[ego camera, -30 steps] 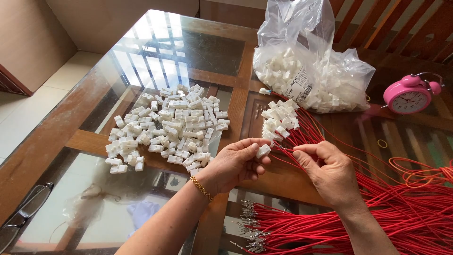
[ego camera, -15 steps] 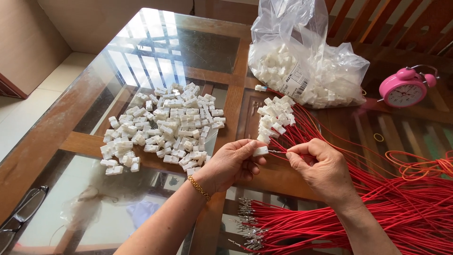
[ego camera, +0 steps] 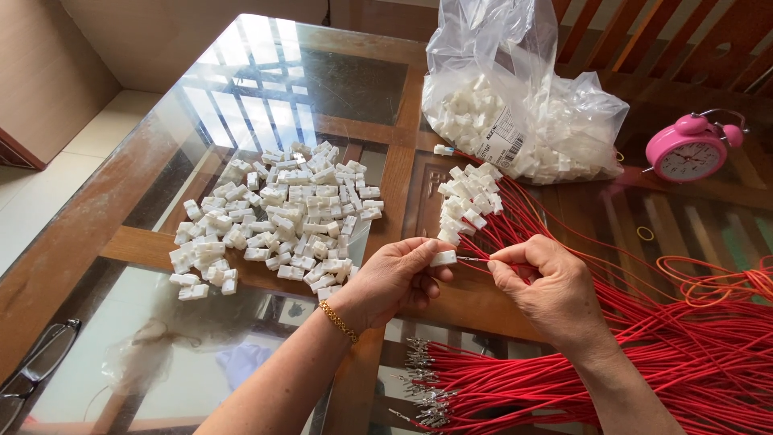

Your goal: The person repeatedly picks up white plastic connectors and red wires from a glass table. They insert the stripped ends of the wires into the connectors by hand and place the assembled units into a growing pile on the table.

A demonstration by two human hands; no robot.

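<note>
white connector [ego camera: 443, 258] sits pinched in our left hand [ego camera: 394, 278] over the glass table [ego camera: 121, 209]; our right hand [ego camera: 547, 290] fingers grip a red wire [ego camera: 483, 259], so we'd line its tip squarely with the opening.

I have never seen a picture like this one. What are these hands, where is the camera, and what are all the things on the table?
There is no machine: these are one person's two bare hands, filmed by a camera worn on the head, looking down.

The left hand pinches a small white plastic connector. The right hand holds a red wire, its metal tip pointing at the connector.

On the glass-topped wooden table lie a pile of loose white connectors, a bundle of red wires with connectors already fitted, and many red wires with bare metal tips. Behind stand a clear plastic bag of more connectors and a pink alarm clock. Eyeglasses lie at the near left edge.
</note>
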